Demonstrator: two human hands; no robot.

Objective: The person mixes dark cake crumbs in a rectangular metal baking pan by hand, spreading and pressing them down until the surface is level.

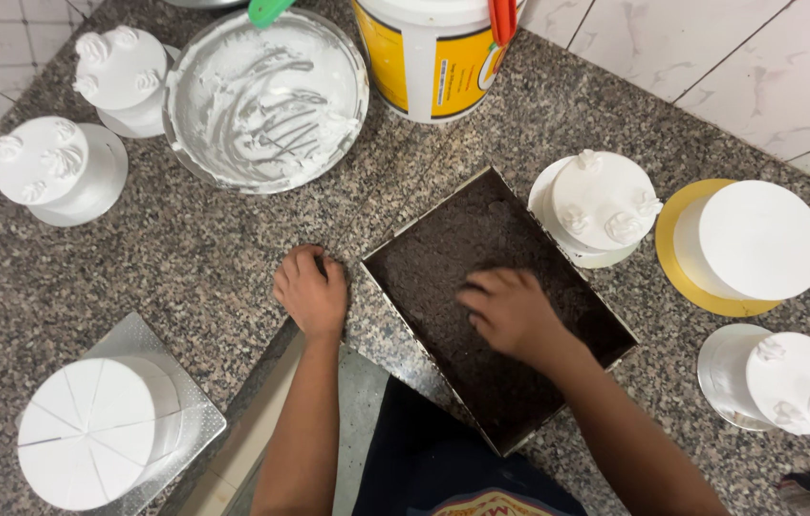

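Crumbs, dark and fine, are filling the rectangular metal tray (395, 260) that is sitting at an angle on the granite worktop (194, 258). Inside the tray, the right hand (510, 311) is pressing down on the crumbs, fingers spread and holding nothing. Just left of the tray, the left hand (311, 291) is resting curled on the worktop, gripping nothing. Right of the tray, a white cake (604, 203) is standing close by.

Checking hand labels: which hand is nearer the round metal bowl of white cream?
Left. The left hand rests fisted on the counter just below the round metal bowl of white cream; the right hand is farther right, in the rectangular tray of dark crumbs.
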